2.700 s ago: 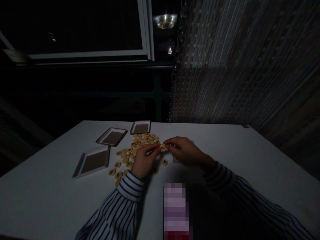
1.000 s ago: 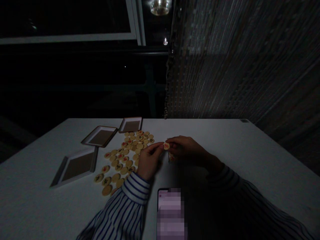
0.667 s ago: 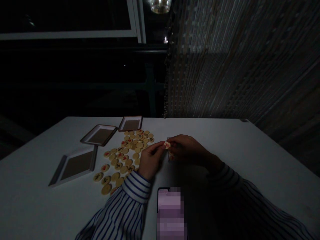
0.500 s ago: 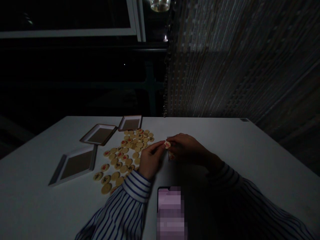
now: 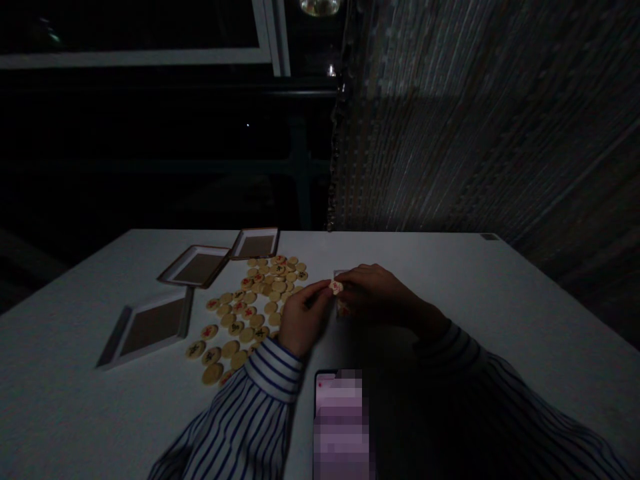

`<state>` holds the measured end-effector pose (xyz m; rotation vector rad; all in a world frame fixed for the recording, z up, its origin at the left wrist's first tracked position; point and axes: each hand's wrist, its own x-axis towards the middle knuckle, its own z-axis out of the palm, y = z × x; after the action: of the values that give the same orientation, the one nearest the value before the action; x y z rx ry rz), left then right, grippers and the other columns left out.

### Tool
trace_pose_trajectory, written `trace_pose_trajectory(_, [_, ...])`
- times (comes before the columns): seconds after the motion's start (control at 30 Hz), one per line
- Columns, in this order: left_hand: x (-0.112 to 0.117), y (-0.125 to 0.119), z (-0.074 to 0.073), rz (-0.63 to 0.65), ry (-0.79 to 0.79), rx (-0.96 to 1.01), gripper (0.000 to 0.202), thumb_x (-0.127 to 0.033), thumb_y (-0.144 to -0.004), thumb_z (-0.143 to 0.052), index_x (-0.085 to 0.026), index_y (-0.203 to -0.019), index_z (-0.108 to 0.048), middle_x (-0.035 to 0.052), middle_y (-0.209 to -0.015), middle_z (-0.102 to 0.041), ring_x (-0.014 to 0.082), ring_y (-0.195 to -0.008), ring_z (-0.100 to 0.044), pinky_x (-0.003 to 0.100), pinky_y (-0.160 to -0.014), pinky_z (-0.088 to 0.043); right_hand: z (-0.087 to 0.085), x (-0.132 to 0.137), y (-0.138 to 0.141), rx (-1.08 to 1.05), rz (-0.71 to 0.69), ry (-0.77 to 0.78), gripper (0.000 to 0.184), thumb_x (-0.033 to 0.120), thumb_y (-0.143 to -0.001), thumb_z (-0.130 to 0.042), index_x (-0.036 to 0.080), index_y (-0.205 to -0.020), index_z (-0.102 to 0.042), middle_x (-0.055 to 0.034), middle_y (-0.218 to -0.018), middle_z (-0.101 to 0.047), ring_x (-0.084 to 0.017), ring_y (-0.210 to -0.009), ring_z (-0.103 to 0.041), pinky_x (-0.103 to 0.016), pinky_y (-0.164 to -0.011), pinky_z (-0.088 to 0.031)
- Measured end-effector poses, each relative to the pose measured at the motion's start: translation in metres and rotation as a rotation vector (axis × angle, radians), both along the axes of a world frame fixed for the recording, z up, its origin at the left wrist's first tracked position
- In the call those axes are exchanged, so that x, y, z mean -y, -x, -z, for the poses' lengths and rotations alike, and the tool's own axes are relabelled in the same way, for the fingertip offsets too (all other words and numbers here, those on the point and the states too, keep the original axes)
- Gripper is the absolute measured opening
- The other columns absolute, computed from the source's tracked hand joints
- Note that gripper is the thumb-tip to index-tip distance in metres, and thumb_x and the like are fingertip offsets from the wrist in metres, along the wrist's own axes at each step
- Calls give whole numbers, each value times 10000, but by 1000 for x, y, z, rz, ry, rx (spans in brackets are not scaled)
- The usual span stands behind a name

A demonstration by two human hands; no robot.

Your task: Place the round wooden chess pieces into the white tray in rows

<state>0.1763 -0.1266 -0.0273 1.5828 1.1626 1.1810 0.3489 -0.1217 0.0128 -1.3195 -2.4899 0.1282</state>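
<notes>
My left hand pinches a round Chinese chess piece with a red character, between thumb and forefinger. Facing it, my right hand is closed with its fingertips on the same piece. Partly under the right hand lies a small box with at least one red-marked piece in it; most of it is hidden. Left of my hands, many loose wooden Chinese chess pieces are spread over the white table, some showing red or black characters, others plain.
Three shallow box parts lie at the left: a grey-white tray, a brown-rimmed one behind it, and another further back. A lit phone lies between my forearms. A bead curtain hangs beyond the table.
The view has shifted slightly. Both hands stay together at the box, and the piece between them has turned a little.
</notes>
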Motion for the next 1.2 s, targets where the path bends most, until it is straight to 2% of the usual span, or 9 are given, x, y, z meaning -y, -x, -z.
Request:
trace_pose_trajectory(0.17, [-1,2,9,6,-75,-157,333,-335,-791,-556,-175,-1073,-635,78,-990,-690,183,-914,-625,321,-846,-469,-3,-1,-5,32,41,1,310,378,-886,-434,206,-1065,-619,-62,-995,-675,-189,-899,-587,-305,-773,-390])
trace_pose_trajectory(0.4, [0,3,14,60,-323,-556,377,-334,-758,-597,-188,-1105,-607,87,-1044,-666,236,-985,-588,378,-874,-445,-5,-1,-13,65,67,22,302,349,-893,-413,213,-1067,-619,-55,-968,-680,-182,-880,-594,-274,-748,-381])
trace_pose_trajectory(0.53, [1,1,15,102,-359,-683,395,-368,-777,-571,-164,-1115,-595,104,-1016,-667,249,-956,-583,392,-851,-435,-4,-2,-16,141,101,24,295,357,-886,-420,211,-1039,-625,-58,-926,-684,-185,-834,-595,-277,-716,-366])
trace_pose_trajectory(0.7, [3,1,17,102,-366,-743,380,-379,-789,-548,-173,-1104,-600,99,-941,-669,239,-904,-579,380,-814,-428,0,-5,-20,223,139,32,312,384,-891,-392,208,-965,-639,-63,-873,-684,-183,-774,-593,-272,-659,-343])
trace_pose_trajectory(0.83, [3,1,15,126,-340,-779,374,-343,-786,-555,-162,-1110,-597,108,-934,-669,244,-908,-585,372,-812,-426,5,-6,-23,248,157,62,314,385,-888,-388,226,-988,-639,-59,-890,-688,-181,-764,-600,-267,-634,-335])
trace_pose_trajectory(1.0, [4,0,11,143,-330,-783,343,-332,-782,-556,-186,-1088,-610,94,-911,-680,238,-899,-596,371,-811,-423,5,-5,-24,258,165,120,332,391,-891,-376,204,-902,-649,-64,-867,-690,-166,-738,-595,-258,-600,-322])
trace_pose_trajectory(1.2, [5,-1,12,139,-336,-765,334,-329,-786,-542,-195,-1082,-618,91,-914,-684,234,-901,-596,381,-818,-417,9,-6,-25,283,137,96,311,370,-885,-389,196,-853,-644,-65,-867,-690,-172,-745,-602,-270,-591,-322])
